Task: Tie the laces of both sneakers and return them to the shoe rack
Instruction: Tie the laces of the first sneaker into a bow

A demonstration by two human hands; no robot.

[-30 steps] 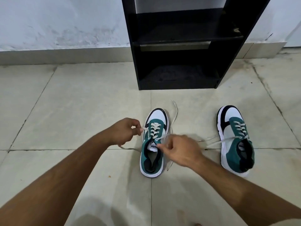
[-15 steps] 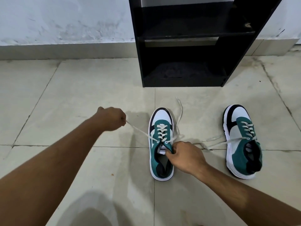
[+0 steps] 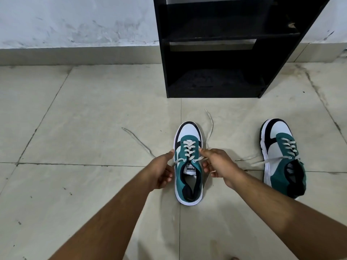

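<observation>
the left hand (image 3: 162, 170) and right hand (image 3: 218, 164) each pinch one lace end beside the top eyelets of the near sneaker (image 3: 188, 164), which sits on the floor between them. tying has only begun, by my reading: next the ends must cross into a knot. the other sneaker (image 3: 281, 158) lies unlaced off to the right of the grip, the shoe rack (image 3: 216, 53) beyond.

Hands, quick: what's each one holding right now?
Left hand: closed on the near sneaker's left lace.
Right hand: closed on that sneaker's right lace.
</observation>
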